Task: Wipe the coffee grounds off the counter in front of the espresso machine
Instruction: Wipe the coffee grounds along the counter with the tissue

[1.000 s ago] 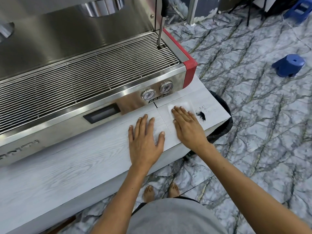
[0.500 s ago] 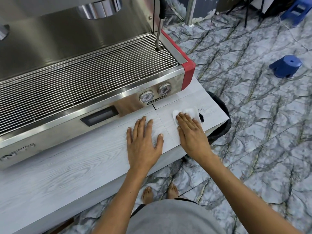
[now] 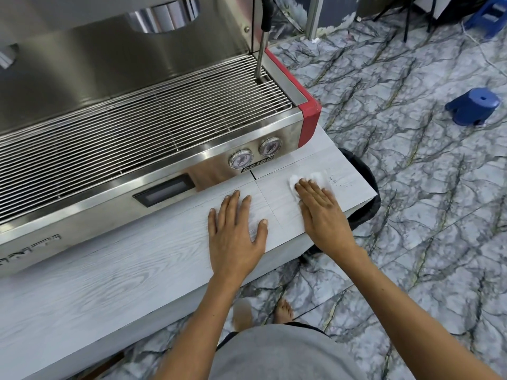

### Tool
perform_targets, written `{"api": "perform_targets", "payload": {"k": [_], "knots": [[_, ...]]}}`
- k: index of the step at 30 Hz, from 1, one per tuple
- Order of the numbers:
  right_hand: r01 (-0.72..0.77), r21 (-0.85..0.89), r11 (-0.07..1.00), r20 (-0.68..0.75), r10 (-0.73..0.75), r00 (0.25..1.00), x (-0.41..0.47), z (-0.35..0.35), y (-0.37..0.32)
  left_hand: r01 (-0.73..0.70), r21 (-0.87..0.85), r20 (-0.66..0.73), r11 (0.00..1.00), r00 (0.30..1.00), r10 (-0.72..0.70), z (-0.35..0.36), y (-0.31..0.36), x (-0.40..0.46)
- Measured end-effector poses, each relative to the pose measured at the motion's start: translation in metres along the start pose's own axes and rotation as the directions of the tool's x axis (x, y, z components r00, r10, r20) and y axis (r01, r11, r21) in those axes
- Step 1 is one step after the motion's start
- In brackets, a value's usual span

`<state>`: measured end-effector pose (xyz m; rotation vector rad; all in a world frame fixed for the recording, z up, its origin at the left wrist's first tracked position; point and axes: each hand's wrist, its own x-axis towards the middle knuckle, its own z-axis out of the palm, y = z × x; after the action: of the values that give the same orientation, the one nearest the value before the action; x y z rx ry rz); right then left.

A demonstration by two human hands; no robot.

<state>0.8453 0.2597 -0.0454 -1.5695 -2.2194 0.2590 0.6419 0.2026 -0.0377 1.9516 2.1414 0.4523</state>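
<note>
A white tissue (image 3: 315,177) lies on the pale wood-grain counter (image 3: 109,283) near its right end, in front of the espresso machine (image 3: 137,127). My right hand (image 3: 322,212) presses flat on the tissue with straight fingers. Just right of the tissue, a few dark specks of coffee grounds (image 3: 336,181) are scattered on the counter. My left hand (image 3: 236,231) rests flat on the counter to the left, fingers spread, holding nothing.
The machine's steam wand (image 3: 262,48) hangs over the drip grate at the right. A black bin (image 3: 362,193) sits below the counter's right end. A blue stool (image 3: 473,106) stands on the marbled floor. My bare feet show below the counter's front edge.
My right hand has slid the tissue to the right over the dark pile of grounds. Only faint specks show now beside the tissue. My left hand has stayed in place.
</note>
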Motion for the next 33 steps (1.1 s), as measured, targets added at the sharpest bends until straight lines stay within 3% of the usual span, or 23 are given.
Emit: {"api": "perform_targets", "payload": {"k": [8,15,18,27,33], "knots": [[-0.043,0.051,0.998,-0.018,0.043,0.999,0.014,-0.01,0.028,0.004,0.007,0.011,1.0,1.0,-0.004,0.002,-0.001,0.001],[-0.116,0.21,0.971,-0.017,0.123,0.992,0.026,-0.022,0.04,0.011,0.009,0.007,1.0,1.0,-0.011,0.0,0.001,0.001],[-0.072,0.248,0.966,-0.017,0.079,0.997,0.028,-0.028,0.042,0.008,0.012,0.006,1.0,1.0,-0.008,0.0,0.0,0.001],[0.212,0.169,0.962,0.056,-0.224,0.973,0.01,-0.017,0.024,0.023,0.011,0.016,1.0,1.0,-0.024,-0.001,0.002,0.001],[0.12,0.029,0.992,-0.016,-0.12,0.993,-0.003,-0.002,0.017,0.021,-0.004,-0.001,1.0,1.0,-0.021,0.0,0.002,0.001]]}}
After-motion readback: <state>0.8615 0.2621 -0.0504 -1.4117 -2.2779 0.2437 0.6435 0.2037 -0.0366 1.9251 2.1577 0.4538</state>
